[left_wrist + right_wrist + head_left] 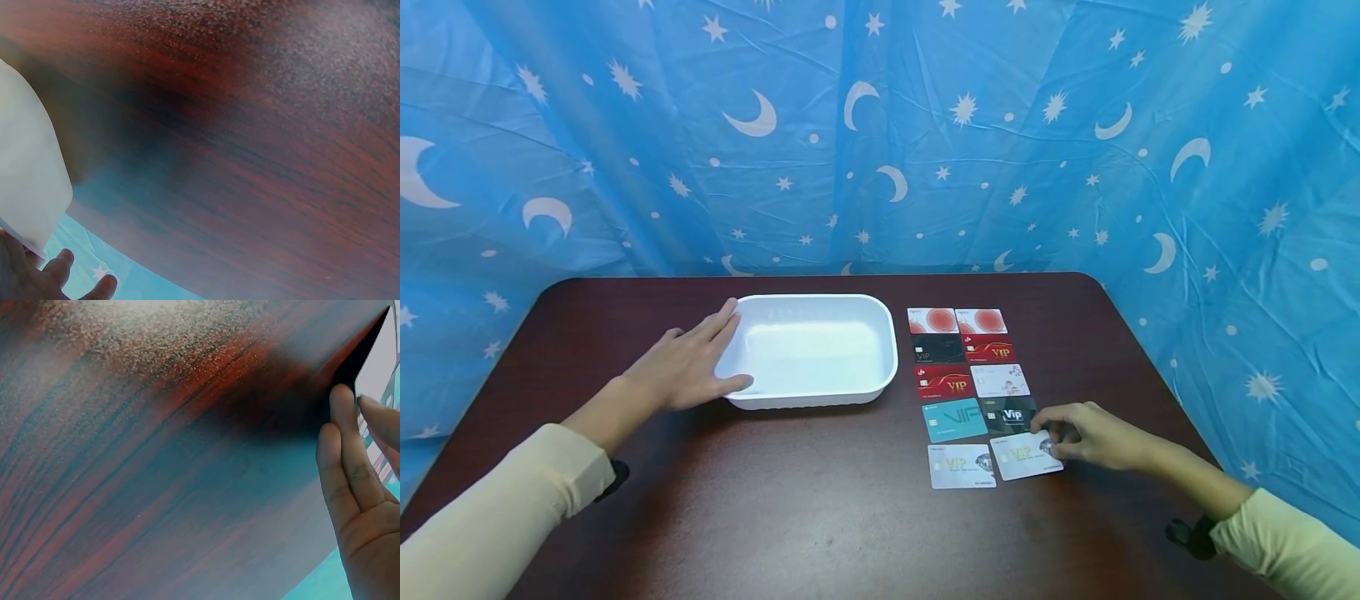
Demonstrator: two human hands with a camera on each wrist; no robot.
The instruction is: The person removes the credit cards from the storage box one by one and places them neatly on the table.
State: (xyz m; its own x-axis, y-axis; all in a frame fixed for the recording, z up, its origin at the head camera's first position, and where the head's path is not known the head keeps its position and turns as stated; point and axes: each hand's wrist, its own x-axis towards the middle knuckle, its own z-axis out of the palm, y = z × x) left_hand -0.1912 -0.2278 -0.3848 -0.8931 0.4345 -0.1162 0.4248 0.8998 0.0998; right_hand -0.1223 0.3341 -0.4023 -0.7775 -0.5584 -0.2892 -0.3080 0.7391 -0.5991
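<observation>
At the lower right of the cards, my right hand point(1093, 435) pinches a white VIP card point(1022, 457) by its right end. The right wrist view has that card point(377, 359) tilted, its edge between thumb and fingers, with dark shadow beneath it. To its left lies a matching white VIP card point(961, 467); just above is a dark Vip card point(1007, 413). My left hand point(688, 362) spreads its fingers along the left side of a white rectangular tray point(883, 385), thumb at the front rim. Part of the tray point(28, 144) shows in the left wrist view.
Above the white cards are a teal card point(953, 419), red VIP cards point(943, 382) point(988, 348), a black card point(936, 348), a floral white card point(1000, 380) and two red-circle cards point(931, 320). A blue star-patterned curtain point(820, 192) hangs behind the dark wooden table point(775, 500).
</observation>
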